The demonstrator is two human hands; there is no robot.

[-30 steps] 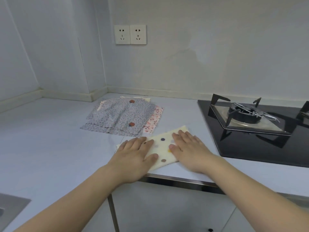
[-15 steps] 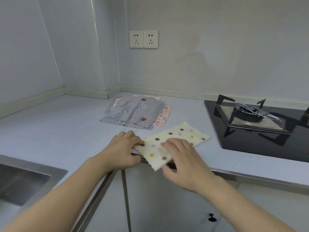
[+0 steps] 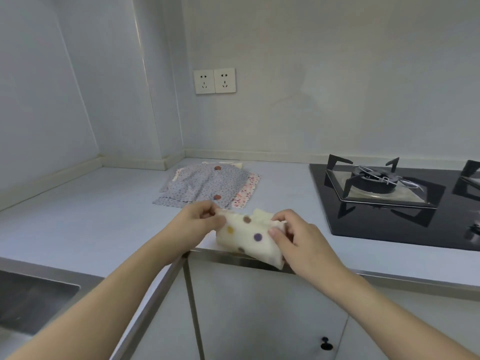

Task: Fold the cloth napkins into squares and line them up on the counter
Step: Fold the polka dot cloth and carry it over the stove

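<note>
Napkins waiting to be folded lie in a loose pile (image 3: 207, 185) at the back of the pale surface (image 3: 91, 216), a blue floral one on top, well apart from the gas hob (image 3: 389, 193). Nearer, the cream dotted napkin (image 3: 249, 237) hangs lifted over the surface's front edge. It looks light, soft and limp, so it should sag unless it is held by its corners. The left hand (image 3: 200, 222) pinches its upper left corner; the right hand (image 3: 293, 237) pinches the right edge.
</note>
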